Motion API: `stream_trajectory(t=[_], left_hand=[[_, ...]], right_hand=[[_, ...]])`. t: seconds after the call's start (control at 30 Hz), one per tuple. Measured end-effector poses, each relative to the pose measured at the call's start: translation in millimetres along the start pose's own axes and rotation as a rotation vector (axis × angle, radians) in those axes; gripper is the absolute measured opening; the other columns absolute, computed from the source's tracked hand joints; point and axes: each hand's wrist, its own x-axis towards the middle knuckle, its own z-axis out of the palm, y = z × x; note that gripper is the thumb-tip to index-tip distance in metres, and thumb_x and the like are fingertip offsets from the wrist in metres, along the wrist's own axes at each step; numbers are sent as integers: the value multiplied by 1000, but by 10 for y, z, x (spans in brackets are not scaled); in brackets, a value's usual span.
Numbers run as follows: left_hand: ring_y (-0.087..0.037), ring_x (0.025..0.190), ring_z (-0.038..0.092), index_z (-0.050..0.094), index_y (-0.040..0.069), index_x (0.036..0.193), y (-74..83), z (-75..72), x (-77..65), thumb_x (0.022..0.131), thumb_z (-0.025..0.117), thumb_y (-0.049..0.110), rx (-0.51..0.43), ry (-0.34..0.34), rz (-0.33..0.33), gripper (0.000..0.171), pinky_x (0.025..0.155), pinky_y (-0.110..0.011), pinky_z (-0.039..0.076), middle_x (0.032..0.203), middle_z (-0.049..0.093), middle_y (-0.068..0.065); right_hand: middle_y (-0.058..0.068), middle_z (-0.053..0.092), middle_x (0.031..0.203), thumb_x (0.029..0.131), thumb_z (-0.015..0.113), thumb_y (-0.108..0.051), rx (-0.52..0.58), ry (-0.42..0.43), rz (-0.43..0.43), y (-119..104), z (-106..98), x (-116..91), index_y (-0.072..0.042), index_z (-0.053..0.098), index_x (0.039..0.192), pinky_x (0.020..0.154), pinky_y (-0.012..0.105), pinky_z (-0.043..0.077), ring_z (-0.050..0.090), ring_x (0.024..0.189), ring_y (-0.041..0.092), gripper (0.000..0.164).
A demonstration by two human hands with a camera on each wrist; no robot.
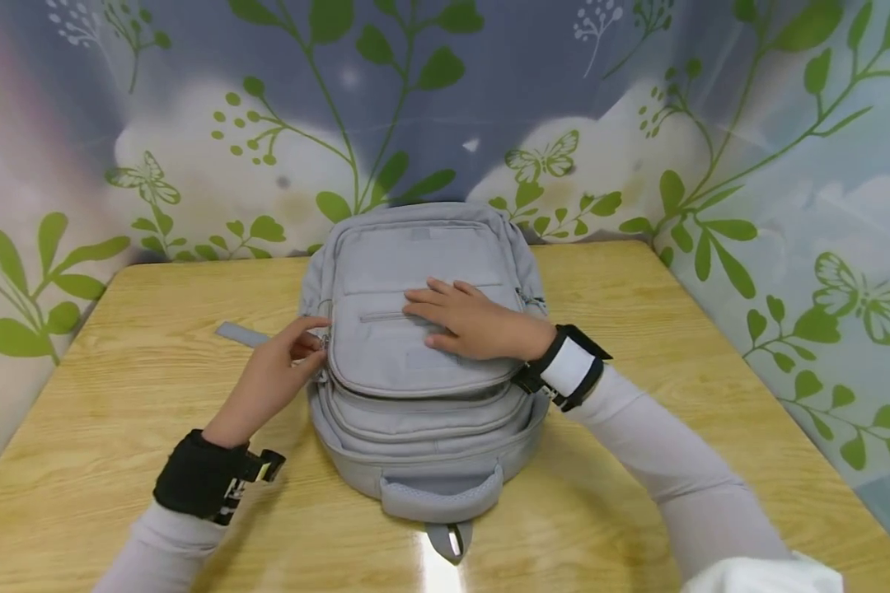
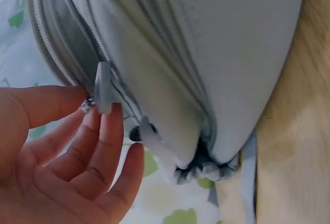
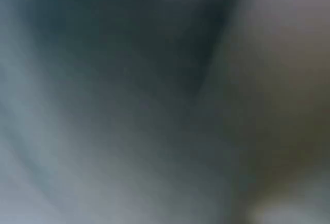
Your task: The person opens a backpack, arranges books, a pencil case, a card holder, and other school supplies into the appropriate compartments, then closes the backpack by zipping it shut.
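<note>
A light grey backpack (image 1: pixel 423 259) lies front side up, its carry handle (image 1: pixel 442 497) toward me. At its left side my left hand (image 1: pixel 270 379) pinches a zipper pull (image 2: pixel 103 89) of the front pocket between thumb and fingertips. Another zipper pull (image 2: pixel 149 134) hangs just past those fingers in the left wrist view. My right hand (image 1: pixel 475 321) rests flat, fingers spread, on the front panel beside a short zipper (image 1: pixel 381 316). Along the lower edge the front compartments gape slightly. The right wrist view is a dark blur.
The backpack lies on a wood-grain table (image 1: pixel 156 329). A grey strap (image 1: pixel 241 333) sticks out to its left, and a loop (image 1: pixel 448 542) extends below the handle. Behind and at both sides stands a leaf-patterned curtain (image 1: pixel 282 189).
</note>
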Motion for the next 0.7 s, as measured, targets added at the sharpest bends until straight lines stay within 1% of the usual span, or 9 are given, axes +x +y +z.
stream_trajectory(t=[0.1,0.2,0.27,0.33,0.43,0.5,0.57,0.63,0.7], left_hand=[[-29,91,63,54,3,125,-41,6,-7,93,56,8,5,9,-44,33,74,-35,49,96,64,-16],[-21,78,60,61,-1,114,-66,0,-36,93,56,11,47,-16,-70,24,66,-29,45,92,66,-15],[-16,69,56,65,-1,105,-55,-11,-69,93,57,12,99,-34,-62,20,60,-27,43,89,67,-14],[-13,62,50,66,-1,99,-10,-24,-110,93,57,11,170,-47,-30,16,56,-26,40,82,66,-11],[-12,56,44,66,2,89,118,-42,-175,92,56,10,284,-64,27,13,53,-25,36,71,60,-5],[-10,52,41,65,5,82,234,-52,-224,92,57,10,339,-93,58,13,51,-23,34,63,53,-1],[-9,50,38,62,8,76,354,-54,-277,91,58,10,364,-136,84,16,50,-22,31,58,47,2],[-8,49,35,58,12,69,473,-37,-337,90,60,10,370,-183,97,21,48,-21,29,55,40,3],[-7,48,34,56,14,67,581,5,-391,89,62,11,369,-220,108,23,48,-20,28,55,38,5]], right_hand=[[4,18,157,98,46,-34,-17,-12,-1,38,155,1,-16,28,148,116,52,7,7,146,30,55],[2,17,157,98,46,-36,-14,4,2,41,245,-16,-19,28,148,117,51,5,6,146,28,56],[1,18,157,98,46,-37,-6,9,10,38,272,-28,-20,29,148,117,50,5,6,146,27,56],[0,17,157,97,46,-37,-8,11,20,35,282,-35,-20,28,148,117,49,4,6,146,26,56],[0,17,157,97,47,-37,-26,25,37,35,277,-36,-19,27,148,117,49,4,6,146,26,58],[-1,17,157,97,47,-38,-42,35,51,38,268,-36,-19,25,149,117,48,4,6,146,25,59],[-2,17,157,97,47,-38,-56,46,63,42,258,-36,-18,25,149,118,47,5,7,146,24,60],[-2,16,157,97,46,-38,-67,46,71,42,250,-39,-19,24,149,118,47,5,7,146,24,60],[-2,16,157,97,46,-38,-76,47,75,38,246,-46,-19,23,149,118,47,5,7,146,24,60]])
